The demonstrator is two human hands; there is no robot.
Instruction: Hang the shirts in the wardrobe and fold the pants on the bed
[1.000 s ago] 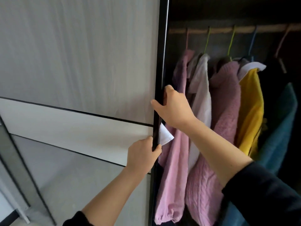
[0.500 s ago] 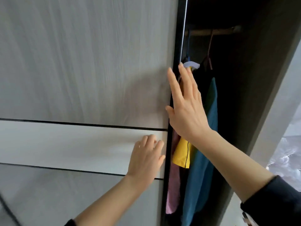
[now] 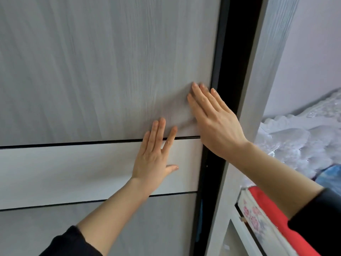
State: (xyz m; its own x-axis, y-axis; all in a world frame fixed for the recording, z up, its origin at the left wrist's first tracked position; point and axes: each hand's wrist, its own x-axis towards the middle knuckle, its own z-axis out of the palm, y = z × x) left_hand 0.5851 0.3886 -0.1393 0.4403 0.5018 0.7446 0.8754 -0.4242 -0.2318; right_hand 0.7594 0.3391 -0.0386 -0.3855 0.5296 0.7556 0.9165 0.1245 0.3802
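Note:
The grey wood-grain sliding wardrobe door (image 3: 92, 71) fills most of the view and leaves only a narrow dark gap (image 3: 234, 61) before the wardrobe's right side panel (image 3: 265, 74). My left hand (image 3: 155, 156) lies flat, fingers spread, on the door's pale middle band (image 3: 73, 172). My right hand (image 3: 212, 117) lies flat against the door near its black right edge. Neither hand holds anything. A thin strip of blue cloth (image 3: 200, 218) shows low in the gap; the other hung shirts are hidden.
At right lies the bed with rumpled white bedding (image 3: 295, 141) and something blue (image 3: 330, 178). A red and floral-patterned item (image 3: 258, 215) sits at the lower right beside the wardrobe's side panel. A pale wall (image 3: 313, 52) stands behind.
The sliding door has travelled right, covering the hanging shirts until only a narrow gap is left. Both hands went from gripping its edge to lying flat on its face.

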